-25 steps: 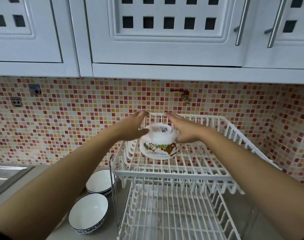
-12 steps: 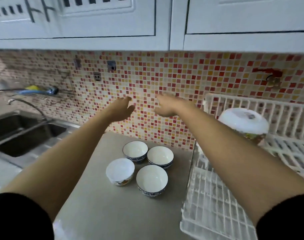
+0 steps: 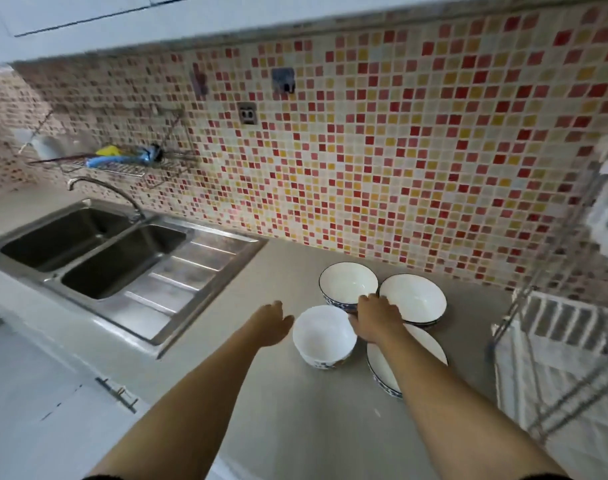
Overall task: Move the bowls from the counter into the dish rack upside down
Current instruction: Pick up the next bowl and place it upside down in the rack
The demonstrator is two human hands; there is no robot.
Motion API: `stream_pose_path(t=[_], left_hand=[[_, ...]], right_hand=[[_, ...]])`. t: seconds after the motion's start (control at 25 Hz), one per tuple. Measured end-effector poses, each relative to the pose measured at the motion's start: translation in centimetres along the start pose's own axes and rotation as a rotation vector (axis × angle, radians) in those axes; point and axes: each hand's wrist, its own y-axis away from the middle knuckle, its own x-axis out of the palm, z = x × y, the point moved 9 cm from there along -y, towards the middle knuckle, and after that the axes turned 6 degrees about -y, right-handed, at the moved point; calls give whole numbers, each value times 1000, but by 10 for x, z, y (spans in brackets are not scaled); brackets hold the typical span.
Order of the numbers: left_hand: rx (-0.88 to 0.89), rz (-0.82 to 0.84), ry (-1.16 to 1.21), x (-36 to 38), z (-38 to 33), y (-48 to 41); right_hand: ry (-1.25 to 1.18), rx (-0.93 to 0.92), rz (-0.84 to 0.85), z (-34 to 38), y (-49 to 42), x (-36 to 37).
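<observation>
While both hands are spread open with nothing yet gripped, the nearest bowl (image 3: 324, 336) is bracketed between them on the counter (image 3: 247, 420). Left to right: the left hand (image 3: 269, 323) is seen just beside its left wall, apart from it; the bowl stands upright, mouth up, round so no long axis is offered; the right hand (image 3: 378, 318) is laid at its right rim, contact unclear. The right hand is judged nearer. Three more bowls are clustered behind and right: back-left bowl (image 3: 347, 282), back-right bowl (image 3: 413, 299), front-right bowl (image 3: 427, 344), partly hidden under the right forearm. The dish rack (image 3: 555, 358) is placed further right, blurred.
</observation>
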Motion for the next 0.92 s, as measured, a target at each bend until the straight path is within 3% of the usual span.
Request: stream_pose_path(t=[0.24, 0.36, 0.52, 0.6, 0.72, 0.92], left_hand=[[-107, 176, 210, 77, 6, -18], [-144, 205, 366, 95, 5, -22], [-315, 227, 744, 89, 14, -22], [-340, 190, 773, 71, 23, -19], [-287, 119, 719, 25, 28, -15], [-63, 89, 973, -49, -16, -5]], right_hand=[[163, 63, 72, -6, -29, 72], [138, 65, 20, 2, -32, 79], [-151, 82, -73, 6, -30, 60], [-226, 2, -81, 19, -29, 45], [-308, -96, -122, 33, -18, 4], [-858, 31, -349, 25, 18, -98]])
